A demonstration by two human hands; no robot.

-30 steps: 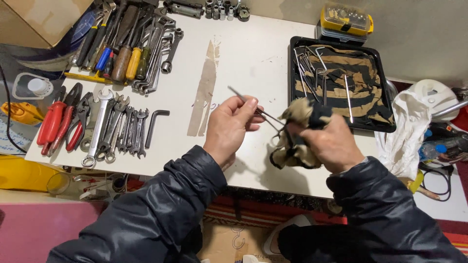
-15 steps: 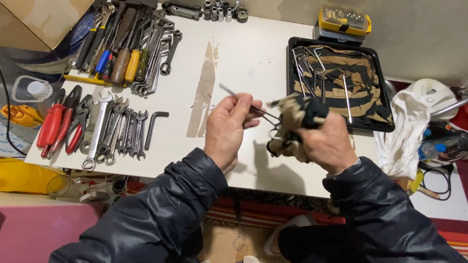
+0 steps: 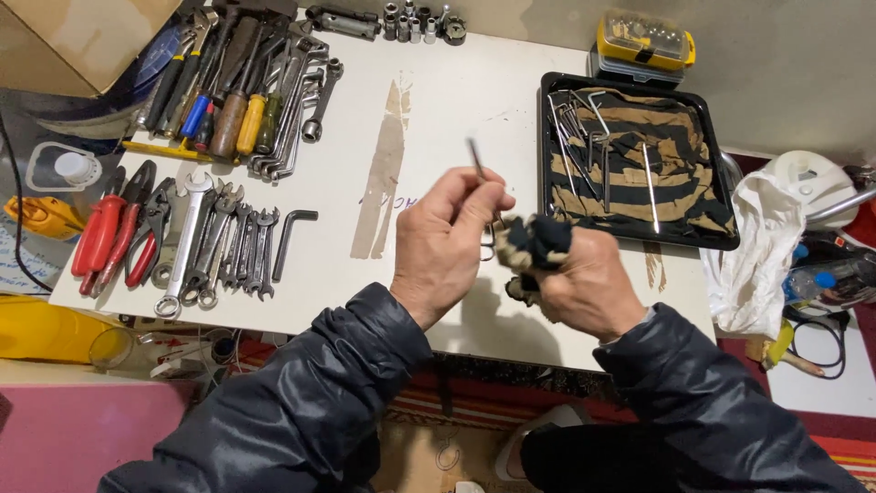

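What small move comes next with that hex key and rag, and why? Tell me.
Probably draw the hex key through the rag once more: the left hand pinches it upright, the right hand grips the bunched rag beside it, and other keys lie in the black tray.

The hex key [image 3: 476, 161] was thin, dull grey metal, though blurred. The rag [image 3: 537, 246] looked like soft matt cloth, tan and black. The tray [image 3: 547, 146] was glossy black, perhaps plastic. The wrenches [image 3: 219, 246] shone as bare steel on the smooth white table [image 3: 456, 100]. Both jacket sleeves [image 3: 301, 411] had a slick sheen.
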